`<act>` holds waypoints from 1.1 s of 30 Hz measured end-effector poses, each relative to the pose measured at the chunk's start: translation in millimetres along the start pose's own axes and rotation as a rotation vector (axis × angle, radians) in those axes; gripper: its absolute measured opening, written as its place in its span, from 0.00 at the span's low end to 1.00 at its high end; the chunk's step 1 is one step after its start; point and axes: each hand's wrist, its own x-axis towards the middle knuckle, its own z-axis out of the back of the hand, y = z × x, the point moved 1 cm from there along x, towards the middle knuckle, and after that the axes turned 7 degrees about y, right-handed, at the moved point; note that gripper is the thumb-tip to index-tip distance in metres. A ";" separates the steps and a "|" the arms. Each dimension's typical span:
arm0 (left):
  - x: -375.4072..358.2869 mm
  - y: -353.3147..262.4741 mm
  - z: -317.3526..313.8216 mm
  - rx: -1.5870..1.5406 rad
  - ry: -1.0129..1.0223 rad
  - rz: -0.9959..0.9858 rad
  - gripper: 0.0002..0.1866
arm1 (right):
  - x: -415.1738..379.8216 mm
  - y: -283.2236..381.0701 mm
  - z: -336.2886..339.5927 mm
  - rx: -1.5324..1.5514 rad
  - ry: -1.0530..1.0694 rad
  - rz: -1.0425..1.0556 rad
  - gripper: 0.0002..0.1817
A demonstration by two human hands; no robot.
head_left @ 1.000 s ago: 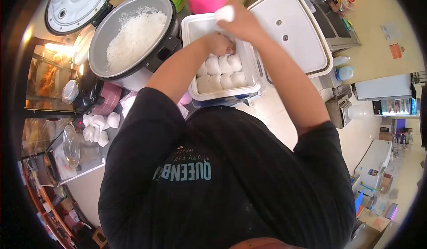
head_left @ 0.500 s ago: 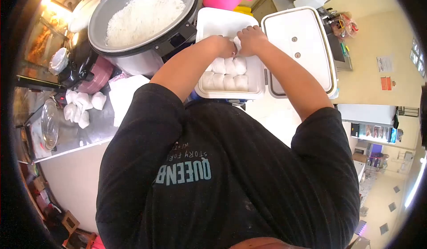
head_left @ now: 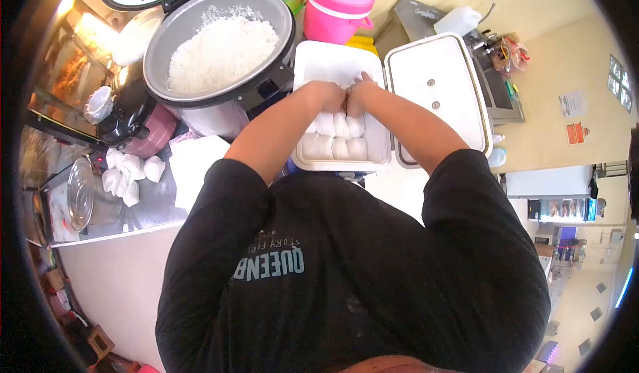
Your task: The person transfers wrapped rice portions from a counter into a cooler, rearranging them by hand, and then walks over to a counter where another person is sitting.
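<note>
Inside an open white cooler box (head_left: 381,148), my left hand (head_left: 327,96) and my right hand (head_left: 359,98) meet over rows of white wrapped bundles (head_left: 341,148). The left hand's fingers are curled inward and mostly hidden. On the right hand, a fingertip or two stick up toward the far wall while the rest bend down by the left. Whatever sits between the hands is covered by them. The nearest bundles lie packed side by side against the box's near wall.
Left of the box stands a large cooker of white rice (head_left: 223,53). More white bundles (head_left: 130,172) and a white sheet (head_left: 200,166) lie on the metal counter. The cooler lid (head_left: 436,93) is swung open to the right. A pink lidded bucket (head_left: 338,13) stands behind.
A white bundle that showed between my hands is now hidden. Both hands have come closer together and lower over the rows. The view has shifted, showing more behind the box.
</note>
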 end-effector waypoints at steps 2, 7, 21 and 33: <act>-8.5 7.4 0.2 -0.102 -0.074 -0.122 0.19 | -3.9 2.6 -0.7 0.073 -0.030 0.059 0.34; -12.5 9.3 2.6 -0.249 -0.186 0.184 0.27 | 2.9 -7.0 13.1 0.134 0.140 0.088 0.32; -141.0 -30.5 -8.7 -0.434 -0.929 -0.243 0.22 | 24.9 -13.3 -3.1 0.674 -0.528 0.520 0.38; -483.8 159.5 -346.9 -0.037 -1.237 1.447 0.34 | -66.2 37.4 15.9 0.901 -0.681 0.459 0.41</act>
